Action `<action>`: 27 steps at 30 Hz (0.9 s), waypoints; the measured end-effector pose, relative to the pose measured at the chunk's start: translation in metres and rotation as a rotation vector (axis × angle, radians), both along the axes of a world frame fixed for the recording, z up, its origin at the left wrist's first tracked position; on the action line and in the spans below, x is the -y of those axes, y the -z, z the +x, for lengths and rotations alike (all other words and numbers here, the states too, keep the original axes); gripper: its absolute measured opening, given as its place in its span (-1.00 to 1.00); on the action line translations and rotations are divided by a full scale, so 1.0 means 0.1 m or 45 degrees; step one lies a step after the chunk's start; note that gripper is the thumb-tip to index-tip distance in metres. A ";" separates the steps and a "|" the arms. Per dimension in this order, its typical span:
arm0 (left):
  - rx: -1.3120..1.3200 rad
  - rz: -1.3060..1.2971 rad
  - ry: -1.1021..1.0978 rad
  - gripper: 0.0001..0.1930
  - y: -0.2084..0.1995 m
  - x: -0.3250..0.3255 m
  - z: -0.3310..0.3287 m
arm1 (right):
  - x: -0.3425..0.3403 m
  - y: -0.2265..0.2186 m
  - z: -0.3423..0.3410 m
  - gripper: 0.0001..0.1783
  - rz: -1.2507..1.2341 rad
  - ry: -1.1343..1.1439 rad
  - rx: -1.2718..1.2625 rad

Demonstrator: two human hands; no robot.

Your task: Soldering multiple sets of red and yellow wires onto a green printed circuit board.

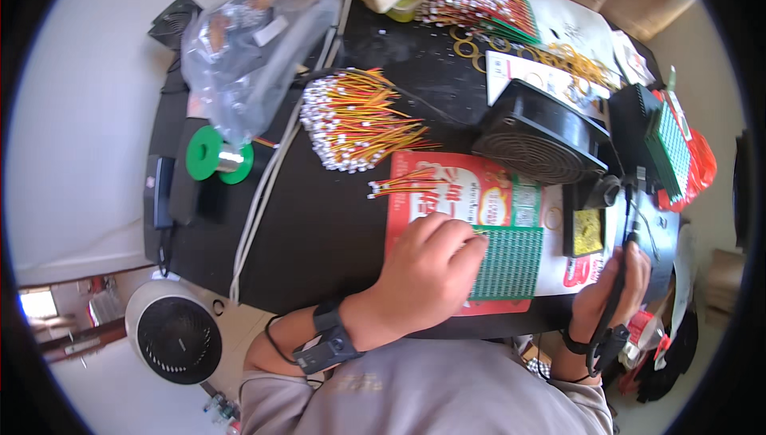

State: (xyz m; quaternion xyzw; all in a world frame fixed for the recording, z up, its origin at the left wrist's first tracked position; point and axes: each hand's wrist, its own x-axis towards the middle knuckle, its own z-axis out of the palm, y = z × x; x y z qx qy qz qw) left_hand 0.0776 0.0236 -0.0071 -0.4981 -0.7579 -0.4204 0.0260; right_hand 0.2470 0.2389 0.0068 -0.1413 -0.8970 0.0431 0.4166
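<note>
left hand (435,271) bunched over the board (515,263), its pinch hidden; right hand (633,275) gripping the iron (633,229) — a slip could scorch the board.

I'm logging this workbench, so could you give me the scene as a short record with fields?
Left hand: over the left edge of a green circuit board; grip hidden
Right hand: holds a black corded tool, likely a soldering iron
Under board: red printed sheet
Beyond board: small group of red-and-yellow wires; larger wire pile farther back
Right of board: yellow sponge in black holder
Behind: black fan
Far left: green solder spool
</note>
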 end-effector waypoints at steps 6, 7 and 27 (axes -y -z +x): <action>-0.048 0.034 -0.100 -0.77 -0.18 0.14 -0.10 | 0.00 0.08 0.06 -0.67 -0.430 -0.033 0.092; -0.044 0.049 -0.120 -0.78 -0.22 0.17 -0.10 | -0.05 0.23 0.11 -0.69 -0.442 -0.037 -0.183; -0.211 -0.260 -0.973 -0.89 -0.27 1.55 -0.28 | 0.24 0.25 0.06 -0.41 -1.276 -0.467 -0.613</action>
